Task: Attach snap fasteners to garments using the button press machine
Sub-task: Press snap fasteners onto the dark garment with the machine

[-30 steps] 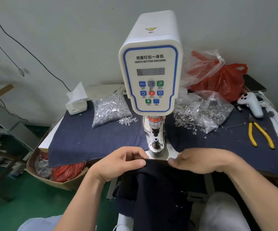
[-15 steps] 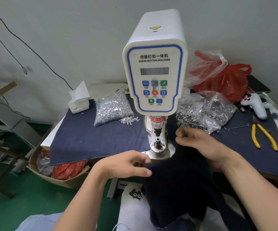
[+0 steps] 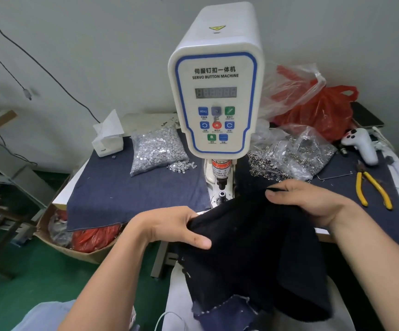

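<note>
Nearest to us, the dark garment (image 3: 255,249) hung from our two hands down over our lap, its lower edge showing a strip of blue cloth. Our left hand (image 3: 169,226) gripped its left edge, thumb lying on top of the cloth and the other fingers curled under the fold. Our right hand (image 3: 308,201) held the upper right edge just right of the press post, the fingers (image 3: 280,187) curled over the cloth and the thumb pressed in below them, pinching it. The top edge of the garment reached up to the base of the button machine (image 3: 215,96), touching or just in front of the lower die (image 3: 221,194); we could not tell which.

Behind our hands the machine stood upright on the counter (image 3: 61,199), which was covered with a blue cloth (image 3: 134,192). Left of the machine lay a clear bag of silver snaps (image 3: 156,151), a few spilled beside it, and a white tissue box (image 3: 107,139) farther left. On the right lay another bag of ring snaps (image 3: 291,155), yellow pliers (image 3: 372,187), a white controller (image 3: 361,144) and, at the back, a red plastic bag (image 3: 322,111). Below the counter's left end sat a cardboard box (image 3: 57,242) on the green floor.
</note>
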Tool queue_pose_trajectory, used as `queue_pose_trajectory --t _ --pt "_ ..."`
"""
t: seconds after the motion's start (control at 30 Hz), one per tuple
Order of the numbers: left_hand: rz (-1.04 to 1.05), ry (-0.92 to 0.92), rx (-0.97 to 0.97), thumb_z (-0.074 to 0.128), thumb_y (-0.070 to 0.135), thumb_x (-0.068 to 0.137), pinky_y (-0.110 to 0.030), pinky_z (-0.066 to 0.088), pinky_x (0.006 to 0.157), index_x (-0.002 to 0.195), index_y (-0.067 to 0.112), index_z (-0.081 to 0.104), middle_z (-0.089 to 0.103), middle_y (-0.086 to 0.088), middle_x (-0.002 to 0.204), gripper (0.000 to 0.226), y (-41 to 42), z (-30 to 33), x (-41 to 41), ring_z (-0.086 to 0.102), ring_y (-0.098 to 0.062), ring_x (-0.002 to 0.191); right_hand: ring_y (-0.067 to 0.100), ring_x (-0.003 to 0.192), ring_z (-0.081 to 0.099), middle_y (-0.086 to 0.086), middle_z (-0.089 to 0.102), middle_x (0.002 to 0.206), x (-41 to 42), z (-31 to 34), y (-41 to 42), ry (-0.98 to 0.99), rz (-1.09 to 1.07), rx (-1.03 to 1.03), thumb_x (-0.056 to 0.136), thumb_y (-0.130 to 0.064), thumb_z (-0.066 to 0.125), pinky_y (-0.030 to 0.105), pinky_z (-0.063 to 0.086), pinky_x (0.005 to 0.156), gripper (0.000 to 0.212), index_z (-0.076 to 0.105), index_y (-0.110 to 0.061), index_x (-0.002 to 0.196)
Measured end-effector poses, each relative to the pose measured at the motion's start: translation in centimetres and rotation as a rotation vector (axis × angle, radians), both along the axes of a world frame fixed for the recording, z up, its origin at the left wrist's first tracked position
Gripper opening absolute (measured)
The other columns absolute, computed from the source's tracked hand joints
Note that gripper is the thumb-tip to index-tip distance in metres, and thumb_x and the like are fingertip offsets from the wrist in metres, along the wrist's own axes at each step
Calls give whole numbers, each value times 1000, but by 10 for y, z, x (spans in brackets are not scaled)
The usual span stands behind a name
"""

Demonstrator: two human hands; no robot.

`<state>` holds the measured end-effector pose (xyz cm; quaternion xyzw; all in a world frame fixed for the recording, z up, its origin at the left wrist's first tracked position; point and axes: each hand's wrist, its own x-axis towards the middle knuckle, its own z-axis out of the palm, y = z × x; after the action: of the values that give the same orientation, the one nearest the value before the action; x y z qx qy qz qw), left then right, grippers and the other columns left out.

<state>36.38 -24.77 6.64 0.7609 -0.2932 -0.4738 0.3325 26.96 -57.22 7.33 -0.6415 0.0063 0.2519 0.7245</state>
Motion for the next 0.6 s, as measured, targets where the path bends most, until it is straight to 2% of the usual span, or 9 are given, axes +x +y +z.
queue_pose_trajectory --t 0.1,0.17,0.27,0.37,0.4,0.43,0.5,0.57,0.6 --pt "50 -38 36 86 47 84 -17 56 78 97 29 81 82 4 101 23 14 4 9 78 -11 92 30 81 75 28 73 102 0 -6 -10 23 -154 65 61 -46 97 35 61 76 79 71 12 108" --pt "127 -50 11 87 44 85 -20 56 79 100 23 80 82 0 102 27 25 2 14 78 -14 92 30 81 74 29 72 102 -2 -11 -15 39 -177 75 59 -45 98 35 61 77 84 68 16 109" --pt "232 9 -162 89 40 83 -26 57 78 106 2 74 79 -9 100 47 36 -4 13 74 -20 89 27 73 74 23 73 87 -2 -15 -19 62 -198 82 55 -42 100 31 62 69 72 73 10 97" --pt "353 127 -369 92 34 77 -29 60 78 110 2 75 76 -15 105 49 40 -9 8 72 -22 92 30 69 70 23 68 84 -2 -15 -16 90 -234 58 52 -39 101 33 59 68 86 66 16 108" --pt "370 162 -427 91 29 76 -30 61 78 112 5 77 76 -15 107 45 39 -9 7 72 -22 92 30 68 70 23 69 84 -1 -16 -16 91 -220 55 55 -37 99 33 59 67 79 67 16 105" --pt "371 174 -473 87 25 77 -30 60 78 113 7 77 76 -14 107 42 39 -9 6 73 -20 91 30 70 72 24 71 86 -1 -15 -15 100 -189 54 64 -34 95 33 60 68 64 70 13 99" --pt "379 134 -528 81 24 76 -29 57 78 117 5 76 75 -14 107 45 38 -7 6 70 -21 91 32 84 76 25 75 100 -3 -11 -13 126 -118 -19 83 -24 82 36 63 77 35 76 6 101" --pt "432 116 -566 78 24 73 -37 53 84 124 -3 70 70 -22 111 58 42 -6 7 65 -31 99 36 109 71 25 71 119 -8 -5 -16 67 -3 -173 92 -20 76 45 56 97 34 71 4 117" --pt "454 143 -588 77 23 73 -38 54 85 124 -5 68 70 -23 113 60 44 -6 6 65 -33 100 35 115 68 22 70 123 -11 0 -18 1 64 -295 95 -24 74 47 52 103 36 68 0 121"
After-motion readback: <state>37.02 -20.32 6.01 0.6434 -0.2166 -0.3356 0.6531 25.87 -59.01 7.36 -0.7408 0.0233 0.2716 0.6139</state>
